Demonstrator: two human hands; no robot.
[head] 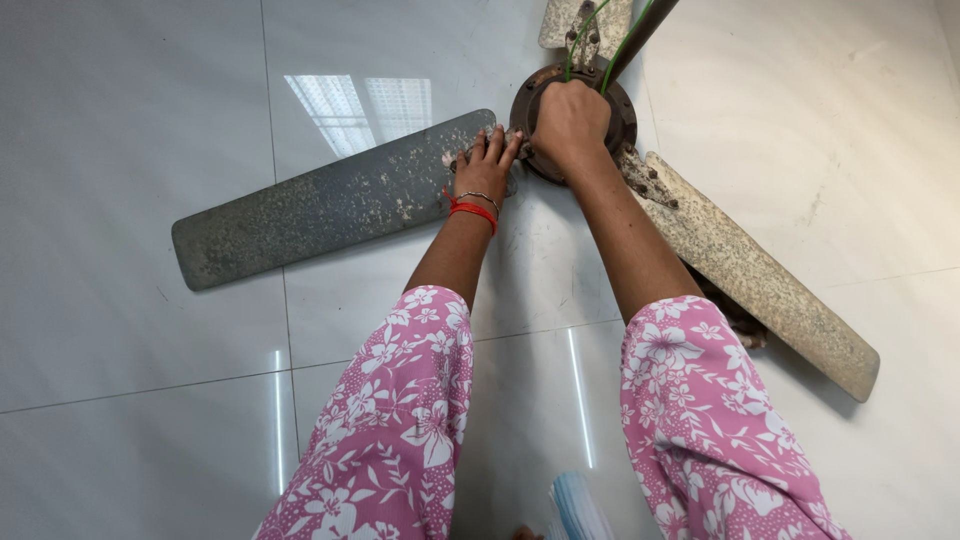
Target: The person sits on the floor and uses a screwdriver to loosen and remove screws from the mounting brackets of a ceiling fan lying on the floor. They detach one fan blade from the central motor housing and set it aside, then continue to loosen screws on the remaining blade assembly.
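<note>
An old ceiling fan lies on the white tiled floor. Its rusty round motor hub [621, 107] sits at top centre, with a dark rod [640, 35] and green wires rising from it. My right hand [570, 122] is closed on top of the hub. My left hand [487, 168], with a red thread and thin bangle at the wrist, presses flat with spread fingers on the inner end of the left blade [320, 205], which is grey and speckled with grime. A second dirty blade [760, 280] stretches toward the lower right. A third blade [565, 20] points away at the top.
My knees in pink floral trousers [400, 430] fill the lower middle. A small blue-and-white striped item [578, 505] lies on the floor between them. Glossy white floor tiles [130, 110] surround the fan, reflecting a window.
</note>
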